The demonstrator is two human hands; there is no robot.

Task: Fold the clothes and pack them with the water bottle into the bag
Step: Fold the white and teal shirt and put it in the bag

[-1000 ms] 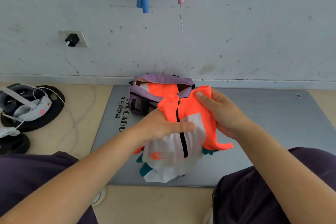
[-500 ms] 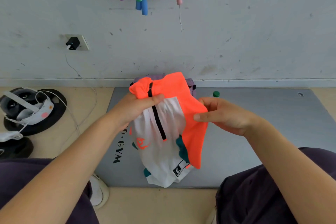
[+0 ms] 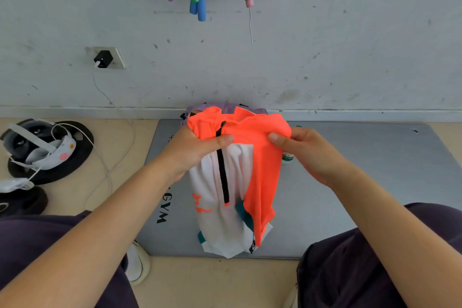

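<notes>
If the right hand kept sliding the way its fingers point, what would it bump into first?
The right hand points leftward across the orange and white garment it pinches, so it would probably meet the left hand gripping the same top edge first. Depth is hard to judge, but they look level.

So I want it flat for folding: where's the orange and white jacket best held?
By the orange collar edge, from above, one of the hands each side of the black zipper. The orange and white jacket hangs by its top, as the left hand and right hand grip it.
</notes>
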